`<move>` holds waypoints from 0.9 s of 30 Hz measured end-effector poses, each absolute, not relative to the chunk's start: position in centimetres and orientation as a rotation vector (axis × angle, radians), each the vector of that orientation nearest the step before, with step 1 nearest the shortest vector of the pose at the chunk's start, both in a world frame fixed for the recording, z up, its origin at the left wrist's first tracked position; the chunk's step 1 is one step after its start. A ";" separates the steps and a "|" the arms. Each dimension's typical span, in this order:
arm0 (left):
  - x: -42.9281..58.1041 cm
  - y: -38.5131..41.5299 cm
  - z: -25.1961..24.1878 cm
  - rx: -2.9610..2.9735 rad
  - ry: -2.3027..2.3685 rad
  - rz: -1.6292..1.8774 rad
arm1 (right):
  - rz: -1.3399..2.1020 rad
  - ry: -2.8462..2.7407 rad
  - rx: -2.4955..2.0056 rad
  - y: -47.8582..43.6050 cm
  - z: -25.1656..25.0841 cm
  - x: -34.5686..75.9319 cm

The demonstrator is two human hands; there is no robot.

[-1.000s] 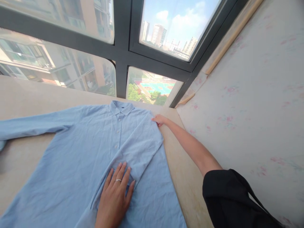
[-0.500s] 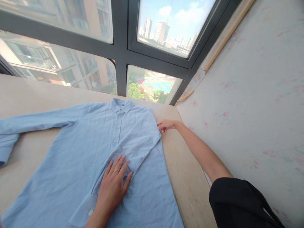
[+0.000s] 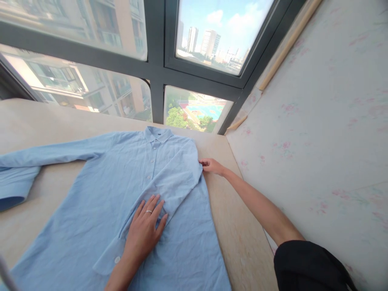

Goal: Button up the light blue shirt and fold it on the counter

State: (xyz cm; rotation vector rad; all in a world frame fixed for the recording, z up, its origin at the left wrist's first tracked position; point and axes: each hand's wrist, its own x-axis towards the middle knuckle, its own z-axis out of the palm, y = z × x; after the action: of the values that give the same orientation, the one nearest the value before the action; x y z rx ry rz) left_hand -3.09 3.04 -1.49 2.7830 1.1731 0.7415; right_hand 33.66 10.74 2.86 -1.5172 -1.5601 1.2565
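Observation:
A light blue button-up shirt (image 3: pixel 103 202) lies front side up, its collar toward the window. One sleeve (image 3: pixel 174 178) is folded diagonally across the front, its buttoned cuff at the lower middle. The other sleeve (image 3: pixel 60 151) stretches out to the left, with its cuff end doubled back. My left hand (image 3: pixel 147 222), wearing a ring, rests flat on the folded sleeve with fingers spread. At the shirt's right edge, below the shoulder, my right hand (image 3: pixel 210 165) pinches the fabric at the sleeve fold; its fingertips are partly hidden.
The shirt lies on a beige stone-like ledge (image 3: pixel 242 226). A dark-framed window (image 3: pixel 157 72) rises along the far side. On the right stands a wall with floral wallpaper (image 3: pixel 318 141). A blurred thin grey object (image 3: pixel 6 273) shows at the lower left corner.
My right hand has turned slightly and shifted a little nearer at the shirt's edge, and the sleeve fold there has moved slightly inward. My left hand stays on the sleeve. The view has shifted slightly.

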 end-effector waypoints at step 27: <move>-2.9 2.8 -1.0 2.710 1.206 0.715 | 0.724 -1.242 -2.055 11.9 3.7 31.3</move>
State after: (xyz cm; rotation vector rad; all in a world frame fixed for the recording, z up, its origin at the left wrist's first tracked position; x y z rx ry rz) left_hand -2.88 2.77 -1.01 2.7095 1.2063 0.7146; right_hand 31.30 11.94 3.70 -2.0554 -1.2420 0.7240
